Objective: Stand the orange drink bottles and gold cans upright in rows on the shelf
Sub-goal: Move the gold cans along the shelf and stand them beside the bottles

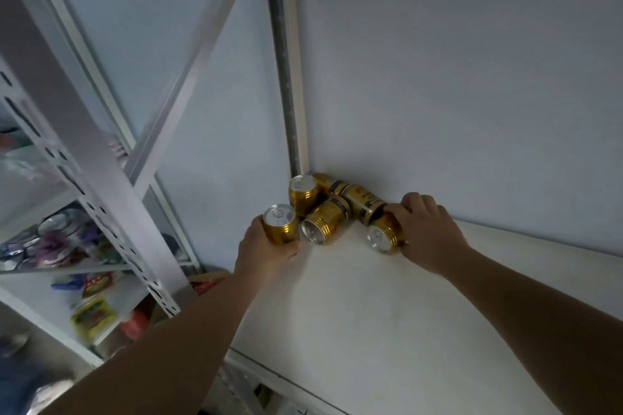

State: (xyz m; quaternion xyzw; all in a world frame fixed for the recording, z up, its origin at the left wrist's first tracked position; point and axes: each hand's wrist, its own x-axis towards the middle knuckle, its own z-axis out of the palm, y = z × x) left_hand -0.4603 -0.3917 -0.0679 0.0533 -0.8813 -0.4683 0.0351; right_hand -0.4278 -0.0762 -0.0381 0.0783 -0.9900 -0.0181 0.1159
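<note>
The goods on the neighbouring rack [84, 246] are blurred and cannot be made out. Two back cans [360, 200] are seen lying against the wall in the far left corner of the shelf [404, 313], half hidden by the cans in front; their labels cannot be read. The fingers of the left hand [266, 246] are mostly hidden behind the left can [280, 226], which is gripped upright at the shelf's left edge; whether it rests on the shelf cannot be told. Just behind it an upright can [302, 194] is set, and a middle can [325, 224] is laid beside both, its top turned toward the front edge. The right hand [428, 229] is stretched in palm down, its fingers [418, 204] curled over the right can [384, 236], which is laid on its side near the back edge.
</note>
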